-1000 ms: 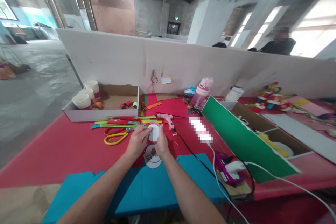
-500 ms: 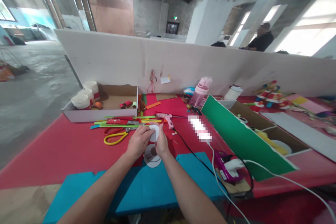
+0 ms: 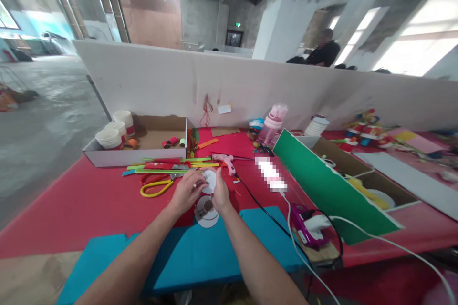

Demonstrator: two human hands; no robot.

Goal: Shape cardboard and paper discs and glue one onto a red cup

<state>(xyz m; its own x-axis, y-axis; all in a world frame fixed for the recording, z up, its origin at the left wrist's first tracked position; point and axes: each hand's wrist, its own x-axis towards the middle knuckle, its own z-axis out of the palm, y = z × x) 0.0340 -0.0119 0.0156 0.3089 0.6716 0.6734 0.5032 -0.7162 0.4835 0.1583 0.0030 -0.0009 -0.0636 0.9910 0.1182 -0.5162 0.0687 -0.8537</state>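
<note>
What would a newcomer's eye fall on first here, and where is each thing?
Probably the large green-sided box, slanting across the right of the red table. Next, near the centre, the left hand and right hand hold a white disc between them. Yellow-handled scissors lie left of the hands, and a pink glue gun lies just beyond them.

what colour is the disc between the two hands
The disc is white on the side that shows, best seen in the head view.
</note>
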